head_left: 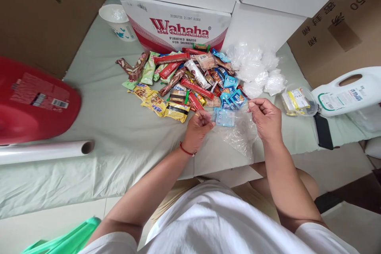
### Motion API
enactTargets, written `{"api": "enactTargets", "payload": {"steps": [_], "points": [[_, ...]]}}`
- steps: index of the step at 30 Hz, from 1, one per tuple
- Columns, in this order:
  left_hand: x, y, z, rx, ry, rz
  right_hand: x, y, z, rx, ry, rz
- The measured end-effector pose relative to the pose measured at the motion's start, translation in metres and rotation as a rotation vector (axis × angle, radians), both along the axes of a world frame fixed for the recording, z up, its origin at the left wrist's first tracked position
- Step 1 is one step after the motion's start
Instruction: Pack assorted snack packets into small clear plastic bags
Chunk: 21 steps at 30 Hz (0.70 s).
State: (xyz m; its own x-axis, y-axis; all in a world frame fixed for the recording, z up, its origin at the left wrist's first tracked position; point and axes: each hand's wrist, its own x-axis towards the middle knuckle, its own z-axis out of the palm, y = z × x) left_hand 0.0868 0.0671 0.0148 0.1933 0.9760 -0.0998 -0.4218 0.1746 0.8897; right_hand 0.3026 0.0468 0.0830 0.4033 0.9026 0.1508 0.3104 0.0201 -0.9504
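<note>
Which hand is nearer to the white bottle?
Right. The right hand is apart from the white bottle, to its left; the left hand is farther left.

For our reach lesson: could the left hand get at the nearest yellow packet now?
Probably yes: the yellow packet lies near the left hand, nothing visible between them, though that hand seems to be holding the clear bag.
</note>
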Motion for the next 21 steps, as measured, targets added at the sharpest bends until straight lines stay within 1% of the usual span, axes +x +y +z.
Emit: {"api": "enactTargets", "payload": {"steps": [3,4,5,6,7,9,10,11,13,16,18,21], "points": [[-0.003,-0.008,0.01,0.087,0.157,0.284,-0.004,-0.005,0.005,-0.016,0.039,0.03],[-0.004,-0.013,0.013,0.106,0.209,0.362,-0.006,-0.008,0.007,-0.018,0.055,0.034],[-0.004,-0.019,0.017,0.109,0.237,0.391,-0.009,-0.01,0.008,-0.018,0.07,0.036],[-0.002,-0.025,0.02,0.089,0.238,0.363,-0.012,-0.013,0.01,-0.018,0.084,0.036],[0.0,-0.032,0.024,0.047,0.218,0.284,-0.016,-0.017,0.011,-0.021,0.095,0.036],[0.008,-0.042,0.03,-0.064,0.15,0.063,-0.025,-0.027,0.013,-0.039,0.103,0.039],[0.014,-0.046,0.034,-0.111,0.115,-0.03,-0.031,-0.033,0.012,-0.056,0.104,0.048],[0.019,-0.048,0.037,-0.141,0.088,-0.091,-0.036,-0.039,0.011,-0.077,0.103,0.064],[0.029,-0.049,0.042,-0.141,0.067,-0.117,-0.046,-0.053,0.007,-0.122,0.111,0.119],[0.035,-0.046,0.044,-0.075,0.102,-0.072,-0.051,-0.068,0.002,-0.135,0.138,0.15],[0.032,-0.048,0.042,-0.057,0.108,-0.06,-0.047,-0.072,0.003,-0.1,0.14,0.102],[0.018,-0.06,0.038,-0.12,0.079,-0.089,-0.035,-0.071,0.011,0.021,0.121,-0.002]]}}
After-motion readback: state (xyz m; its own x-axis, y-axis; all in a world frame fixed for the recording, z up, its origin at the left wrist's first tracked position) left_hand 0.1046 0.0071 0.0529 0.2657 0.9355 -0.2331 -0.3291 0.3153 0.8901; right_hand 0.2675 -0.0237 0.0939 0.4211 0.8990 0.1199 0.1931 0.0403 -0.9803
